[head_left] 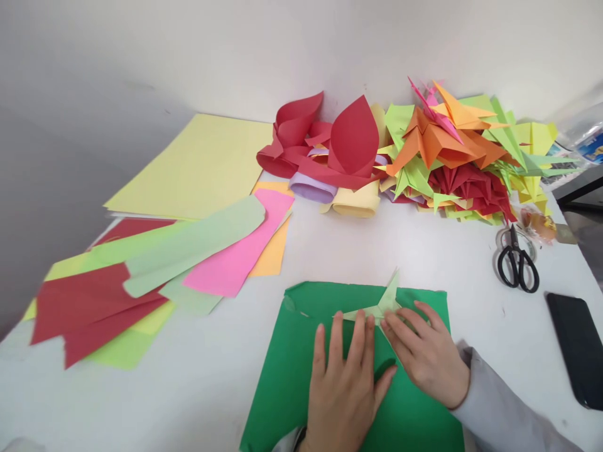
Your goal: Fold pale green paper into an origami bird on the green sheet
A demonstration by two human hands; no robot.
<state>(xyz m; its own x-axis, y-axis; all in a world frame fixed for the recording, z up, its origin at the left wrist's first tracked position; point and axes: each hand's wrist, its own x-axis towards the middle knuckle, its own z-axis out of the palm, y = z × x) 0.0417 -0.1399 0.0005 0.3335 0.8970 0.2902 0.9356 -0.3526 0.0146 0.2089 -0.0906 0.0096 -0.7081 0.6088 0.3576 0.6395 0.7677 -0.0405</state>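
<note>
A pale green folded paper crane (387,299) lies on a green sheet of board (292,370), its pointed ends sticking out to the left and upward. My left hand (346,376) is flat and open, palm down on the board, with its fingertips on the crane's lower left edge. From the right, my right hand (431,355) has its fingers closed on the crane's middle and right side, its little finger raised apart. The fingers of both hands cover part of the crane's lower side.
Loose coloured paper pieces (193,251) and a pale yellow sheet (198,166) lie left. Rolled red paper shapes (353,138) stand at the back beside a heap of folded paper cranes (452,144). Black scissors (517,263) and a black phone (575,348) are at right.
</note>
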